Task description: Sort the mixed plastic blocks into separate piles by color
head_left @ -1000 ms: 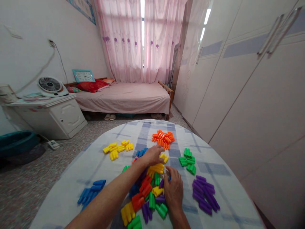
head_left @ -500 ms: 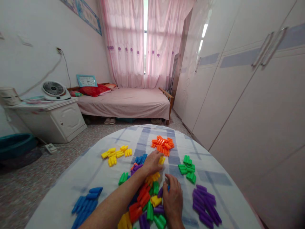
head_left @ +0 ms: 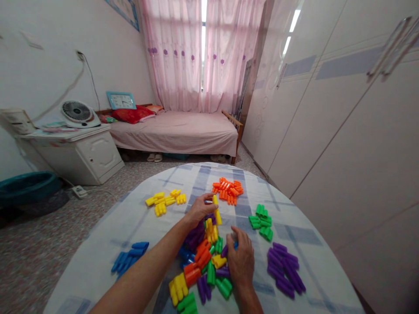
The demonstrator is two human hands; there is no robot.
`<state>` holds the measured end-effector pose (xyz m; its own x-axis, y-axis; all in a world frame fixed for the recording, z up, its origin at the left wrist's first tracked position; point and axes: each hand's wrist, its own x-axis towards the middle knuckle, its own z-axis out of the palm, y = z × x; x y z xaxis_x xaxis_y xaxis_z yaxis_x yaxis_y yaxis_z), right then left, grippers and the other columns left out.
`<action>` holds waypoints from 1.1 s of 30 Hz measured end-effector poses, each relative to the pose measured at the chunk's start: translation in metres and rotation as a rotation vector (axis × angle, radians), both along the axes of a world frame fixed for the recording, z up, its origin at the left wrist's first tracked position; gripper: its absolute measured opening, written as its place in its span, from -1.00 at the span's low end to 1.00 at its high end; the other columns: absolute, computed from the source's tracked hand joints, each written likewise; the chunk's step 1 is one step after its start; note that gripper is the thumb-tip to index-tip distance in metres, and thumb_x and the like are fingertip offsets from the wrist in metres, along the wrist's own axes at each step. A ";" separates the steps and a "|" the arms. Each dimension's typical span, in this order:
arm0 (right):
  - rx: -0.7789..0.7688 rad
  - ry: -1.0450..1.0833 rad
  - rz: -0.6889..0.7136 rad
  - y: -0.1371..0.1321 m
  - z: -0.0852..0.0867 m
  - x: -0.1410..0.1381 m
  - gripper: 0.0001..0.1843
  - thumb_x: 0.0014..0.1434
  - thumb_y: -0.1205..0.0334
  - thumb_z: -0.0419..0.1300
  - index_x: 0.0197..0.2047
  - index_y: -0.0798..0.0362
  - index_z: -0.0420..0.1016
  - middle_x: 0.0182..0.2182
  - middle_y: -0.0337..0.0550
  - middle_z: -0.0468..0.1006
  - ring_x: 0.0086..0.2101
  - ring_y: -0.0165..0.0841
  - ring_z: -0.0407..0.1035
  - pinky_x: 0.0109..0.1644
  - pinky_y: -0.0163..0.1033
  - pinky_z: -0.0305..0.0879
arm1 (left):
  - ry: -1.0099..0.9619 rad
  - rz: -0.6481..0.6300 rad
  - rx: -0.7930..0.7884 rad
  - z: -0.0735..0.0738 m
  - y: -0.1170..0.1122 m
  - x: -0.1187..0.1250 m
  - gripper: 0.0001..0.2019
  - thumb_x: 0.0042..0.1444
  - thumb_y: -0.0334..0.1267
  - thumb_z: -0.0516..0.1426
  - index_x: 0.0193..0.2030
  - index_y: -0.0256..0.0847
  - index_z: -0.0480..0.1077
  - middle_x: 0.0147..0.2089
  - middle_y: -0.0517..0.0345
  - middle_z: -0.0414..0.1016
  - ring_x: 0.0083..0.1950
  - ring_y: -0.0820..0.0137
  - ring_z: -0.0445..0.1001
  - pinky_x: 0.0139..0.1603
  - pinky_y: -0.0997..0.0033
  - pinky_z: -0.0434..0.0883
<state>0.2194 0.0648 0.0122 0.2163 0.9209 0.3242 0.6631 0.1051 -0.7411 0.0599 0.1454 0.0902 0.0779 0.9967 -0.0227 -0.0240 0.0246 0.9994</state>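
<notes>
My left hand point(head_left: 202, 208) reaches over the mixed pile and pinches a yellow plastic block point(head_left: 217, 210) made of joined tubes, held upright between thumb and fingers. My right hand point(head_left: 241, 259) rests at the pile's right side, its fingers curled around a blue plastic block point(head_left: 235, 245) that is mostly hidden. Below and between the hands lie mixed pieces: an orange block point(head_left: 192, 274), a green block point(head_left: 211, 274), a purple block point(head_left: 204, 288) and a yellow block point(head_left: 178, 289). My left forearm covers part of the blue group.
Sorted groups lie around the pile: yellow blocks point(head_left: 160, 209), orange blocks point(head_left: 228, 189), green blocks point(head_left: 261, 221), purple blocks point(head_left: 284, 268) and blue blocks point(head_left: 129, 259). They rest on a round table with a checked cloth point(head_left: 183, 179). A bed point(head_left: 176, 131) and wardrobe point(head_left: 343, 152) stand beyond.
My left hand has lifted a yellow block and tipped it upright, uncovering more pieces under it. The right hand stays by the blue block. The view has tilted slightly down.
</notes>
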 end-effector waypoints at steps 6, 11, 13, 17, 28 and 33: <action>0.012 0.075 0.030 0.001 0.000 0.000 -0.52 0.12 -0.09 0.10 0.00 0.03 0.42 -0.08 -0.06 0.51 -0.09 -0.20 0.38 0.02 -0.11 0.19 | 0.107 -0.116 -0.019 -0.001 -0.018 0.026 -0.55 -0.17 -0.34 0.22 -0.06 -0.26 0.31 -0.24 0.12 0.43 -0.24 0.42 0.44 -0.27 0.45 0.39; -0.010 0.118 0.056 0.005 -0.008 0.004 -0.54 0.19 -0.07 0.00 -0.02 0.02 0.47 -0.07 -0.03 0.53 -0.04 -0.16 0.37 0.05 -0.08 0.20 | 0.155 -0.098 0.008 -0.014 -0.024 0.039 -0.59 -0.21 -0.45 0.19 -0.14 -0.26 0.28 -0.22 0.12 0.40 -0.20 0.40 0.43 -0.31 0.48 0.40; -0.028 0.132 0.074 0.006 -0.011 0.006 -0.53 0.21 -0.05 -0.04 -0.01 0.02 0.48 -0.08 -0.02 0.54 -0.04 -0.16 0.38 0.05 -0.08 0.20 | 0.157 -0.044 0.021 -0.017 -0.026 0.043 -0.59 -0.21 -0.46 0.18 -0.14 -0.25 0.27 -0.21 0.11 0.40 -0.18 0.39 0.44 -0.32 0.49 0.41; -0.044 0.145 0.078 0.009 -0.017 0.008 -0.51 0.19 -0.07 -0.03 -0.01 0.02 0.50 -0.07 -0.02 0.55 -0.05 -0.15 0.39 0.06 -0.06 0.21 | 0.157 0.079 0.024 -0.019 -0.026 0.045 -0.60 -0.19 -0.44 0.17 -0.13 -0.24 0.27 -0.20 0.09 0.42 -0.18 0.37 0.46 -0.31 0.48 0.43; 0.027 0.046 0.057 0.014 -0.031 0.007 -0.59 0.16 0.02 0.00 -0.06 0.02 0.51 -0.10 -0.06 0.57 -0.09 -0.16 0.43 0.01 -0.06 0.25 | 0.962 0.567 0.388 0.002 0.012 -0.054 -0.54 -0.05 -0.41 0.06 0.07 -0.26 0.31 0.03 -0.07 0.32 0.06 0.23 0.33 0.13 0.20 0.31; 0.020 0.018 0.050 0.006 -0.016 0.005 -0.57 0.19 0.02 -0.03 -0.05 0.02 0.50 -0.11 -0.05 0.56 -0.10 -0.18 0.41 0.00 -0.09 0.22 | 1.320 0.492 0.250 0.005 0.016 -0.096 -0.52 -0.01 -0.39 0.05 0.12 -0.25 0.33 0.05 -0.08 0.34 0.02 0.18 0.35 0.09 0.21 0.31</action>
